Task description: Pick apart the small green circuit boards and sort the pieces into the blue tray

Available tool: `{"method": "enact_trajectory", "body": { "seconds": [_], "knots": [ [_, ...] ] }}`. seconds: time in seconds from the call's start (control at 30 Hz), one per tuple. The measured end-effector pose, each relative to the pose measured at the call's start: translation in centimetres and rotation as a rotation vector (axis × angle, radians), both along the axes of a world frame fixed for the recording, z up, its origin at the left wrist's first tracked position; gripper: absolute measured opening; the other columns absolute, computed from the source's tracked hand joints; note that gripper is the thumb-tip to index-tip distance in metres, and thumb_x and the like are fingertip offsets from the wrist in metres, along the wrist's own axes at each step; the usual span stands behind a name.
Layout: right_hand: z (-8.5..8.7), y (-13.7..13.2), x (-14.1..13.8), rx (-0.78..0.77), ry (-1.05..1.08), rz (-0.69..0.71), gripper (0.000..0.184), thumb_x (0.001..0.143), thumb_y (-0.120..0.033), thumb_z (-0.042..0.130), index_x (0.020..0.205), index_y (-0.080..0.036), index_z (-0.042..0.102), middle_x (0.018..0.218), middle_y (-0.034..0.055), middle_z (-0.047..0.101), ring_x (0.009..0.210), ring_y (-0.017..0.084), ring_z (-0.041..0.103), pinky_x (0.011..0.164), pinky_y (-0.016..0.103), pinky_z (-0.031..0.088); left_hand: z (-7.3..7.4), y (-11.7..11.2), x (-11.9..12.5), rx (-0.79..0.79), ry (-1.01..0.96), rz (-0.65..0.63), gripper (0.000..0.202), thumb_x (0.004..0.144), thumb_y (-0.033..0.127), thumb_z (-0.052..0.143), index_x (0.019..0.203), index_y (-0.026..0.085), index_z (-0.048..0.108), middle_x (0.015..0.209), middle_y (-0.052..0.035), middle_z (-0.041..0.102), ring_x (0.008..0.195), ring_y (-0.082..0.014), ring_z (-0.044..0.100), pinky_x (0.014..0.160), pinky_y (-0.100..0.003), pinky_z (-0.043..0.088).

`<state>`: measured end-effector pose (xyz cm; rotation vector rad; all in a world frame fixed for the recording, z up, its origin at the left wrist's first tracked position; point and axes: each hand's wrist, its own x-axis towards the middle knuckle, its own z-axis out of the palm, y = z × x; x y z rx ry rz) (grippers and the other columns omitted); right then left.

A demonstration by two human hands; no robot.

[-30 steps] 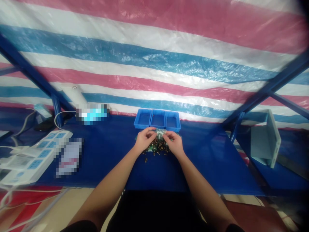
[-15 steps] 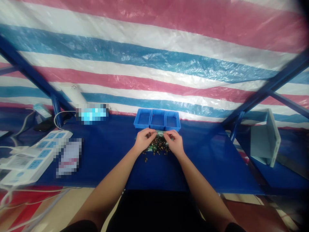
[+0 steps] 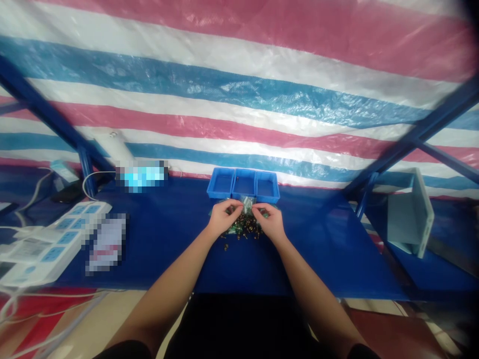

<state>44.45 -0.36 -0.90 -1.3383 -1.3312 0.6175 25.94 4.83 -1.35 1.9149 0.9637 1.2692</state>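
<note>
My left hand [image 3: 224, 217] and my right hand [image 3: 271, 219] face each other, thumb and fingers pinched at the two sides of a small clear plastic bag [image 3: 247, 204]. Under the bag and between the hands lies a heap of small brass-coloured and dark metal parts [image 3: 247, 228], too small to name exactly. Green and clear plastic shows among them. One loose part [image 3: 226, 247] lies in front of the heap. Directly behind the hands, three joined blue bins [image 3: 219, 194] stand in a row; a tiny dark speck shows in the middle one.
On the blue tabletop [image 3: 157, 239], a white power strip [image 3: 71, 239] with cables lies left, beside a pixelated packet [image 3: 107, 244]. Another pixelated item [image 3: 142, 177] stands at the back. A grey panel-like stand [image 3: 409, 214] is at right. Striped sheeting [image 3: 239, 94] hangs behind.
More of the clear bag shows between my fingertips, rising towards the bins. Both hands stay in nearly the same place, still pinched.
</note>
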Motion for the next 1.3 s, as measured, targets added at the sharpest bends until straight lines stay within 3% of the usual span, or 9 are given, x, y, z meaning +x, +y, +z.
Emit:
{"method": "enact_trajectory", "body": {
  "seconds": [0.3,0.53,0.77,0.9,1.0,1.13,1.2,1.3],
  "knots": [
    [0.1,0.0,-0.1,-0.001,-0.037,0.001,0.019,0.079,-0.036,0.064,0.087,-0.021,0.073,0.087,0.0041,0.073,0.063,0.015,0.058,0.063,0.030,0.052,-0.1,-0.1,0.2,-0.010,0.020,-0.032,0.018,0.083,0.031,0.066,0.094,0.018,0.070,0.083,-0.0043,0.071,0.056,-0.0101,0.057,0.057,-0.024,0.050],
    [-0.1,0.1,-0.1,0.019,0.100,0.027,0.022,0.081,-0.041,0.064,0.086,-0.020,0.070,0.090,0.0062,0.072,0.071,0.018,0.064,0.067,0.032,0.055,0.1,-0.2,0.3,-0.033,-0.021,-0.096,0.042,0.084,0.034,0.066,0.122,0.020,0.059,0.088,-0.0034,0.071,0.057,-0.0095,0.058,0.059,-0.023,0.051],
    [-0.5,0.5,-0.4,0.078,0.210,0.050,0.026,0.081,-0.042,0.066,0.092,-0.019,0.067,0.091,0.0077,0.071,0.081,0.020,0.067,0.074,0.035,0.056,-0.5,0.0,0.4,-0.058,0.024,-0.112,0.026,0.085,0.034,0.065,0.105,0.018,0.068,0.077,-0.0034,0.072,0.057,-0.0115,0.061,0.059,-0.024,0.052],
    [0.3,0.2,0.3,0.030,-0.026,0.152,0.023,0.083,-0.042,0.064,0.090,-0.021,0.069,0.088,0.0067,0.071,0.075,0.019,0.063,0.074,0.036,0.053,-0.6,0.2,0.2,-0.034,0.110,-0.093,0.021,0.084,0.033,0.065,0.099,0.019,0.071,0.080,-0.0034,0.072,0.061,-0.0125,0.062,0.061,-0.025,0.051],
    [1.2,-0.5,1.3,0.015,-0.378,0.416,0.019,0.073,-0.042,0.076,0.079,-0.025,0.071,0.087,0.0045,0.070,0.092,0.024,0.059,0.092,0.045,0.043,-0.3,0.3,0.0,-0.003,0.137,-0.070,0.018,0.087,0.030,0.061,0.096,0.019,0.072,0.087,-0.0041,0.073,0.066,-0.0132,0.064,0.063,-0.025,0.051],
    [1.3,-1.3,2.0,-0.075,-0.640,0.671,0.048,0.055,-0.048,0.087,0.098,-0.034,0.074,0.101,0.0037,0.068,0.113,0.032,0.046,0.101,0.053,0.031,-0.3,0.2,-0.1,0.026,0.163,-0.038,0.020,0.089,0.029,0.057,0.098,0.020,0.071,0.086,-0.0037,0.073,0.063,-0.0128,0.063,0.062,-0.024,0.051],
    [0.9,-1.3,2.0,-0.090,-0.686,0.712,0.054,0.052,-0.047,0.088,0.104,-0.038,0.073,0.105,0.0029,0.067,0.117,0.034,0.043,0.103,0.053,0.028,-0.4,0.2,-0.1,0.036,0.176,-0.019,0.020,0.089,0.030,0.056,0.098,0.020,0.071,0.081,-0.0024,0.072,0.060,-0.0125,0.061,0.060,-0.024,0.050],
    [0.5,-1.0,1.9,-0.100,-0.696,0.710,0.042,0.054,-0.044,0.088,0.094,-0.037,0.076,0.103,0.0029,0.067,0.116,0.033,0.044,0.103,0.052,0.028,-0.7,0.2,-0.1,0.041,0.182,-0.004,0.020,0.089,0.031,0.056,0.098,0.020,0.071,0.074,-0.0009,0.070,0.057,-0.0122,0.059,0.059,-0.023,0.049]
  ]
}}
